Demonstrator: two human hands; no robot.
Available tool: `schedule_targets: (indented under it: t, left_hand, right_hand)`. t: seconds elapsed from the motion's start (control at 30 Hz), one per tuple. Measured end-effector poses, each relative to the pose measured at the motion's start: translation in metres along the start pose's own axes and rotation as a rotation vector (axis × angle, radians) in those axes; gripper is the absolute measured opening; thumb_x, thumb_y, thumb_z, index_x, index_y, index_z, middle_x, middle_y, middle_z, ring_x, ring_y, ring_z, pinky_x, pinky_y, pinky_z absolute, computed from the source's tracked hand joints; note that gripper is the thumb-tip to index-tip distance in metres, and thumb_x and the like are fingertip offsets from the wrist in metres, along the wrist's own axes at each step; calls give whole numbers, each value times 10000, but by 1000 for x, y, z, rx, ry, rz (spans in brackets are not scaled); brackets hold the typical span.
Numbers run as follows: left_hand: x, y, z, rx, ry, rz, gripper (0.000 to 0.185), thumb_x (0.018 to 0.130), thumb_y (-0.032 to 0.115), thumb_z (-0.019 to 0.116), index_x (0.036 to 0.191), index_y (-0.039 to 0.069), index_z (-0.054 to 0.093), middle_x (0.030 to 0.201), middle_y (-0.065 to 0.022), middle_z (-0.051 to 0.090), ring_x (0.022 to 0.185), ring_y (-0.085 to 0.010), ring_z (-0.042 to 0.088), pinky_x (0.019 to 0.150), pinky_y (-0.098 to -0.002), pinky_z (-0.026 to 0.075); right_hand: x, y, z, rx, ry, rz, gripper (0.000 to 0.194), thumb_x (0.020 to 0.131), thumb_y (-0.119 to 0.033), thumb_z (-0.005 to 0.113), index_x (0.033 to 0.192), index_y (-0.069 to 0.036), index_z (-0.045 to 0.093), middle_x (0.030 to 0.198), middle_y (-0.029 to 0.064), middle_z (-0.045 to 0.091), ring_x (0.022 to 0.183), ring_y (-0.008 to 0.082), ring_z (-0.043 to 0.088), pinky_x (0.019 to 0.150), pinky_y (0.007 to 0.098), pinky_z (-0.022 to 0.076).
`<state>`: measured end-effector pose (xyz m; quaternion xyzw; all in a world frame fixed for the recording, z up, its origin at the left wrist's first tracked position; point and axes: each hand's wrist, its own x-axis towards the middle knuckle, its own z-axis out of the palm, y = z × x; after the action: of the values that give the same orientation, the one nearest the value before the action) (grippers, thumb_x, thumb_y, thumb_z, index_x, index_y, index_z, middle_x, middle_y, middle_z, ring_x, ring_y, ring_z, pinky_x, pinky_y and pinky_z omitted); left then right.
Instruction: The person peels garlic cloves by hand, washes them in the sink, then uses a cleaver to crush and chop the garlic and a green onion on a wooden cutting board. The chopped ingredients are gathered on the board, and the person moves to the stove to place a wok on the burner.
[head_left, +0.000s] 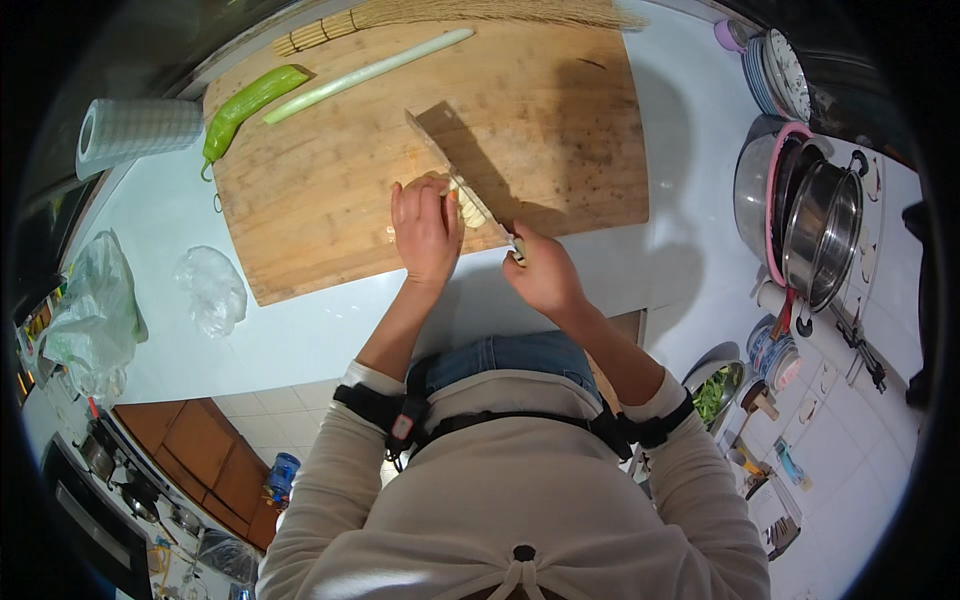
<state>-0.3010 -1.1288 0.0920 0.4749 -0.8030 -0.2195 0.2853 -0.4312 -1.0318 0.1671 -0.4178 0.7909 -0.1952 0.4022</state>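
My right hand grips the handle of a kitchen cleaver, its blade slanting up and left above a wooden cutting board. Pale yellowish slices of food, possibly garlic or ginger, lie along the blade's left side. Against them rests my left hand, fingers curled and steadying the piece close to the blade. Its fingers partly hide the food. Farther back on the board are a long green pepper and a peeled pale-green stalk, like a scallion.
A straw brush lies along the board's far edge. Left are a plastic-wrap roll, a crumpled clear bag and a filled plastic bag. Stacked plates, steel pots and a bowl of greens stand right.
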Motion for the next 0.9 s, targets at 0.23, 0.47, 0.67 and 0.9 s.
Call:
schedule_targets:
  t: [0.23,0.47,0.67,0.9]
  left_hand:
    - [-1,1,-6,-80,10,0,132,849,46,616,966,25,559,1003,-137,589,939,-344,537,968,-476,418]
    - [0,2,-2,-31,39,25,143,829,41,640,947,22,563,984,-146,586,933,-349,542,860,-447,438]
    - [-1,-2,0,-45,9,10,144,827,43,641,949,26,566,1003,-147,583,945,-351,546,897,-456,439]
    - [-2,-4,2,-53,3,27,146,832,50,635,954,25,558,999,-145,578,961,-360,548,963,-488,432]
  right_hand:
    - [-26,-9,-19,-42,-117,56,328,800,-141,604,1112,-57,544,840,216,644,838,407,617,698,486,490]
    - [-42,-4,-21,-42,-105,83,321,807,-128,588,1120,-70,543,838,209,645,836,397,622,695,483,489]
    - [-41,-7,-24,-9,-173,181,323,832,-92,564,1150,-43,532,928,237,640,862,413,615,751,449,488]
    - [-38,-8,-23,24,-228,222,341,813,-95,573,1142,-50,497,893,228,646,868,411,617,756,475,488]
